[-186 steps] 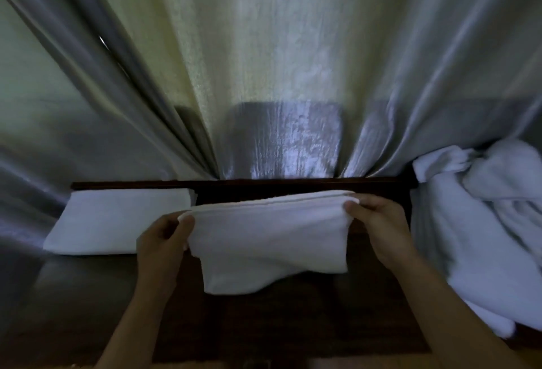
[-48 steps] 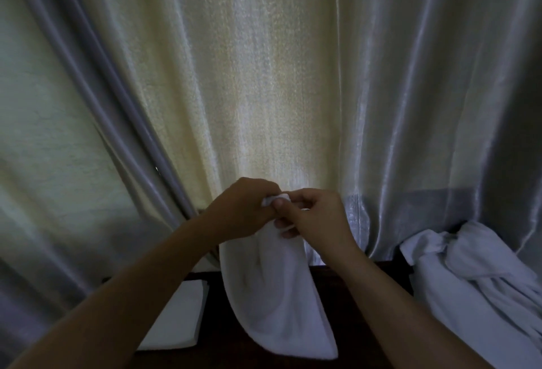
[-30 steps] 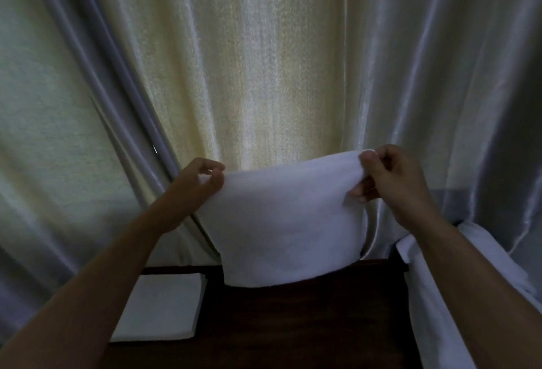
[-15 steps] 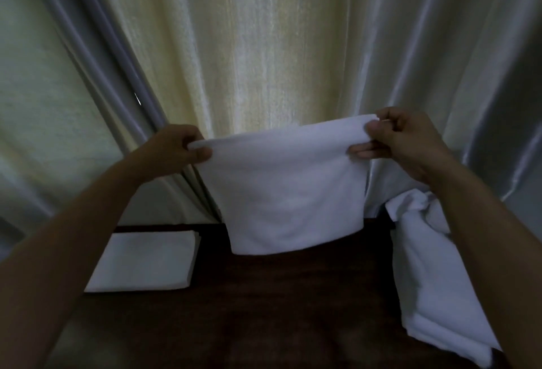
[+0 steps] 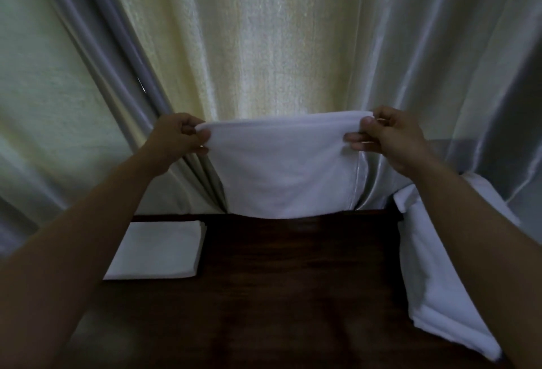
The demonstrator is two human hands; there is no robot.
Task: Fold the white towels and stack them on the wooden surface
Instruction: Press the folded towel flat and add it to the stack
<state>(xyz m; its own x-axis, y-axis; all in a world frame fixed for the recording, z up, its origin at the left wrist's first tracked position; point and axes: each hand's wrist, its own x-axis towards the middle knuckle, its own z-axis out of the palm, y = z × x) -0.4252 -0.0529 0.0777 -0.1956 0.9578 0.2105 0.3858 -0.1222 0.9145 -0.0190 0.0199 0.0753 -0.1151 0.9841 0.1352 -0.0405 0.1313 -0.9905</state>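
towel held up by both top corners over the dark wood

the left hand [image 5: 179,136] pinches the top left corner of a white towel [image 5: 281,169], thumb and curled fingers clamped on the doubled edge. the right hand [image 5: 390,139] pinches the top right corner the same way, thumb in front and fingers behind. the towel hangs flat between them at about 12 o'clock, its lower edge just above the back of the wooden surface [image 5: 293,295] (whether it touches the wood cannot be told). a folded towel [image 5: 155,251] lies flat on the wood at about 9 o'clock, near the back edge and well apart from the hanging one. a loose pile of white towels [image 5: 434,280] drapes over the surface's side at 3 o'clock, partly behind the right forearm. pale curtains [image 5: 278,31] hang behind everything.
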